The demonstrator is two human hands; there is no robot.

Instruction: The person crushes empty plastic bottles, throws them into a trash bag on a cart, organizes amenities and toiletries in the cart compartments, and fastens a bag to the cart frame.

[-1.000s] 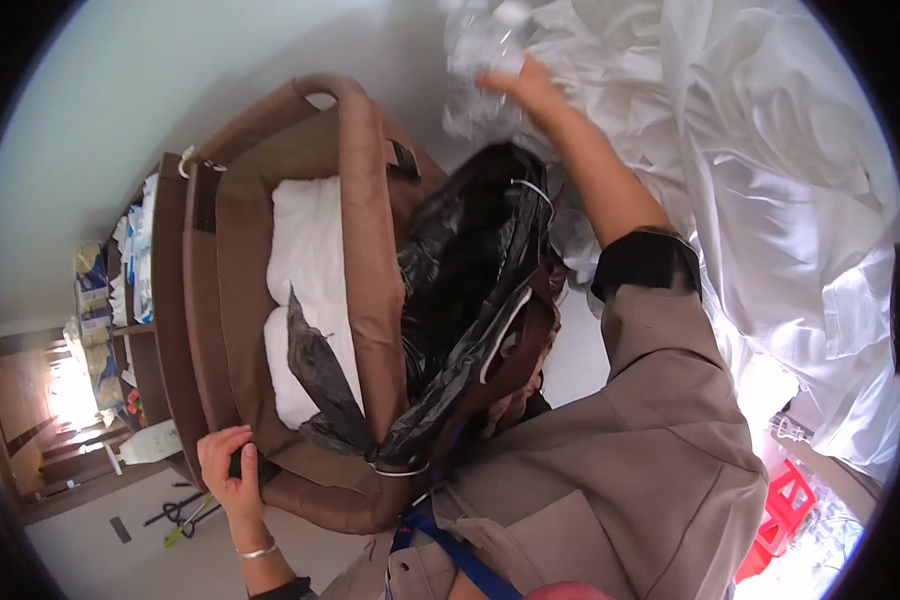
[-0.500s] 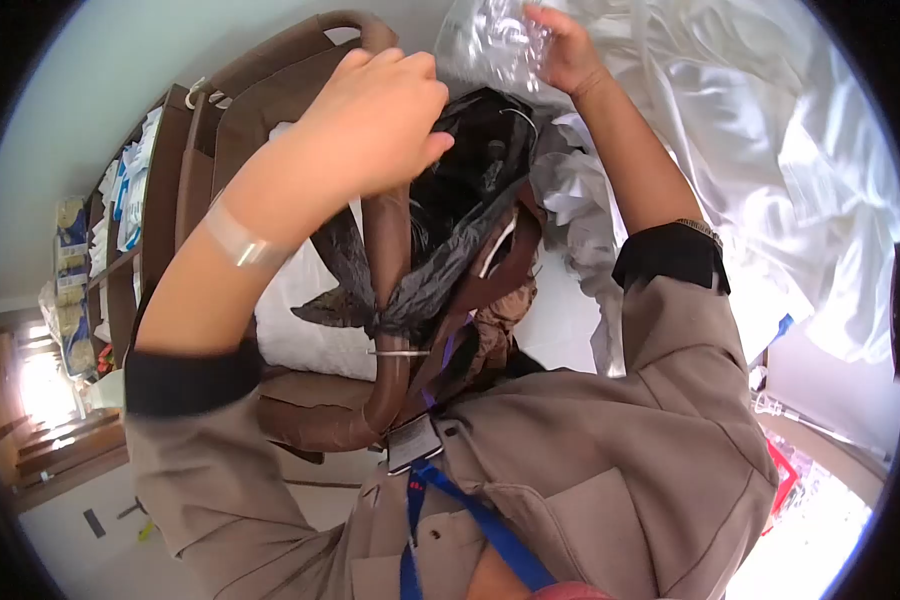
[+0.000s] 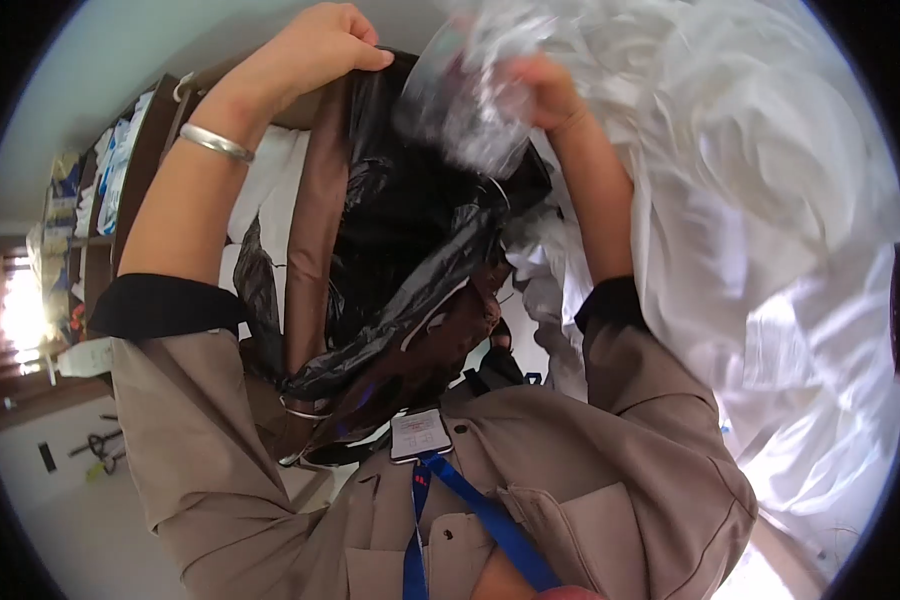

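Observation:
My left hand (image 3: 330, 42), with a silver bangle on the wrist, is closed on the upper edge of a black plastic bag (image 3: 390, 220). The bag hangs wide open beside the brown padded rail (image 3: 315, 240) of a cart. My right hand (image 3: 550, 92) grips a clear crumpled plastic item (image 3: 480, 100), blurred by motion, over the bag's mouth. White folded cloth (image 3: 270, 190) lies in the cart, left of the rail.
White sheets (image 3: 750, 200) hang or lie in a large heap on the right. At the left, a brown shelf (image 3: 140, 170) holds packets and a white bottle (image 3: 87, 357). A badge (image 3: 421, 435) hangs on a blue lanyard at my chest.
My left hand has come up from the cart's near end to the bag's upper edge and closed on it. The clear plastic in my right hand has moved down and over the bag's opening.

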